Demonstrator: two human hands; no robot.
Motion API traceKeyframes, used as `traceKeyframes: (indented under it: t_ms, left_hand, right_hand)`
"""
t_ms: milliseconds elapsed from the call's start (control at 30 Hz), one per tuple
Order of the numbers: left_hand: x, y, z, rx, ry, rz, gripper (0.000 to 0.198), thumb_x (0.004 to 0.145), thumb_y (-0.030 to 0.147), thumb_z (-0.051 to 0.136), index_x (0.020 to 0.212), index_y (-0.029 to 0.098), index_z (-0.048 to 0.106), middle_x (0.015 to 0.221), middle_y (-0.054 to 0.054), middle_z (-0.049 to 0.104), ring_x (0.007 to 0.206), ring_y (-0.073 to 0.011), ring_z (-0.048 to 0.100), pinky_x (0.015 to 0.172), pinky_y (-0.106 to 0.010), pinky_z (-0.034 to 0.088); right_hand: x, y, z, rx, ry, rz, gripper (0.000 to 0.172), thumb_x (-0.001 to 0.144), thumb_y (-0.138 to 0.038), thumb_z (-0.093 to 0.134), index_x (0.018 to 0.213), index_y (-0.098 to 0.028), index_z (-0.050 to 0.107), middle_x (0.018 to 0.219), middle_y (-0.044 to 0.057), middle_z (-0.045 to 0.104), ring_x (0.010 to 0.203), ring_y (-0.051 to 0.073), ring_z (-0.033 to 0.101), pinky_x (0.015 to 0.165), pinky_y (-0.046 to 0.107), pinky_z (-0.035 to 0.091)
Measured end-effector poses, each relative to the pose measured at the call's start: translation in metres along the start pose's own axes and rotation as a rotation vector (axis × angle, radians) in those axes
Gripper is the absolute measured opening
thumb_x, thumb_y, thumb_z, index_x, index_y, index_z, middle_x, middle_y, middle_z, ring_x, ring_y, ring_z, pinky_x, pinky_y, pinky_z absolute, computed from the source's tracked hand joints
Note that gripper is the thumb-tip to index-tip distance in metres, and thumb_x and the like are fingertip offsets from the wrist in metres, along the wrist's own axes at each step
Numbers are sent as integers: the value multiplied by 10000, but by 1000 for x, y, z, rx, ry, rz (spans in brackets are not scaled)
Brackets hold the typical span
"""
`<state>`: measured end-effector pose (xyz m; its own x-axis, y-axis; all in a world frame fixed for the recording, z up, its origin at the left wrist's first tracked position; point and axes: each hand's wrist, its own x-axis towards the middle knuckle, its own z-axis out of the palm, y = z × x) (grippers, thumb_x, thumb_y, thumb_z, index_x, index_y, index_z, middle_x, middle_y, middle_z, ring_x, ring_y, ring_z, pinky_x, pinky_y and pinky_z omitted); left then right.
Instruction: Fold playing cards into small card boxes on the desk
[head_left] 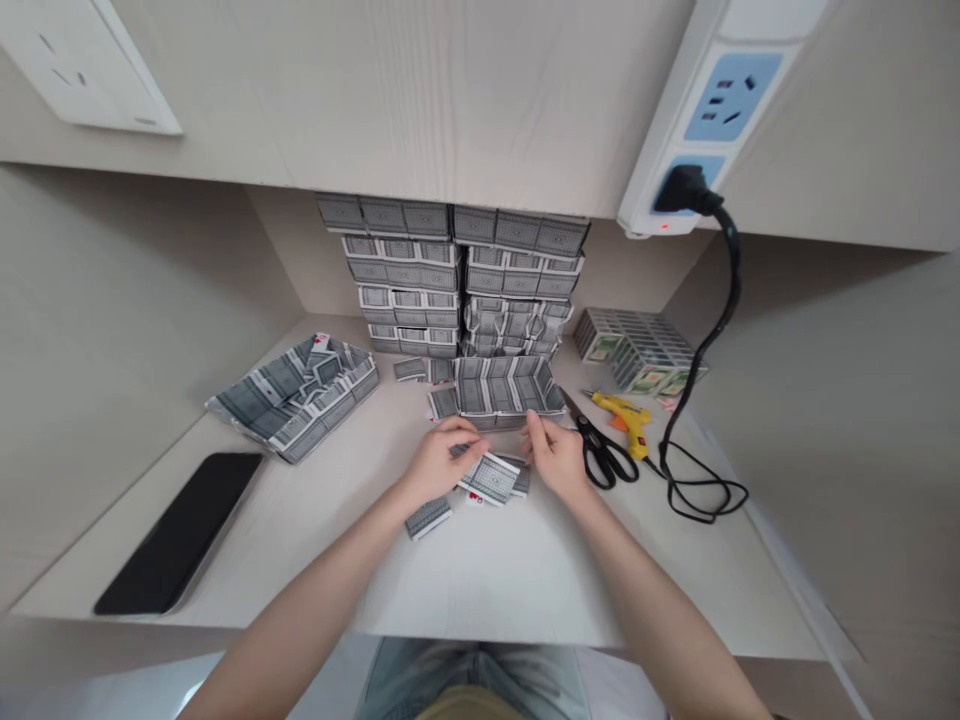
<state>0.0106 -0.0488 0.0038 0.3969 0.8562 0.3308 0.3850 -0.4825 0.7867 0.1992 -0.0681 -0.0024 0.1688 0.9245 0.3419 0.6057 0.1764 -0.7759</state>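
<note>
My left hand pinches a folded playing card with a grey patterned back between thumb and fingers. Beneath it lie more folded cards, one showing a red-marked face. My right hand is half curled, its fingers apart, with nothing visible in them. Its fingertips are close to the front wall of an open box made of folded cards; I cannot tell whether they touch. A single folded card rests left of the pile, and a few others lie left of the box.
Stacked card boxes stand at the back. A card tray holding cards and a black phone are at left. Black scissors, a yellow glue gun, its cord and patterned blocks are at right. A power strip hangs above.
</note>
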Motion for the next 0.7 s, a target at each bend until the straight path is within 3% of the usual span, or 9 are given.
traceKeyframes:
  t_ms: [200, 400, 533, 600, 700]
  left_hand:
    - [2, 1, -13, 224, 306, -45, 193, 781, 309, 487, 691, 189, 609, 774, -28, 512, 774, -144, 497, 743, -262, 394]
    - [9, -16, -22, 187, 544, -169, 295, 737, 244, 463, 496, 184, 304, 541, 35, 325, 546, -104, 357, 553, -218, 304]
    - [12, -31, -21, 120, 510, -228, 254, 630, 145, 437, 496, 184, 225, 502, 46, 249, 511, -96, 293, 497, -205, 232]
    - [13, -38, -18, 124, 466, -235, 228, 604, 132, 425, 493, 182, 233, 497, 47, 248, 509, -95, 287, 492, -204, 218]
    - [13, -46, -13, 138, 430, -233, 212, 598, 131, 422, 495, 182, 243, 496, 49, 260, 510, -93, 292, 493, -204, 219]
  right_hand:
    - [5, 8, -4, -4, 142, 9, 437, 836, -476, 367, 637, -174, 613, 452, 0, 551, 423, 125, 513, 478, 238, 409]
    - [18, 20, -11, 135, 275, 52, 387, 819, -468, 392, 867, -146, 600, 490, -18, 544, 389, 110, 473, 439, 227, 395]
    - [40, 28, -28, 170, 390, 95, 369, 825, -418, 368, 1021, -140, 509, 579, 8, 586, 385, 120, 494, 405, 232, 390]
    - [53, 33, -40, 78, 407, 87, 339, 816, -372, 381, 1012, -130, 514, 602, 31, 594, 405, 133, 512, 422, 247, 405]
    - [76, 46, -63, -133, 545, -5, 302, 805, -274, 364, 999, -111, 529, 705, 88, 623, 599, 180, 588, 561, 289, 458]
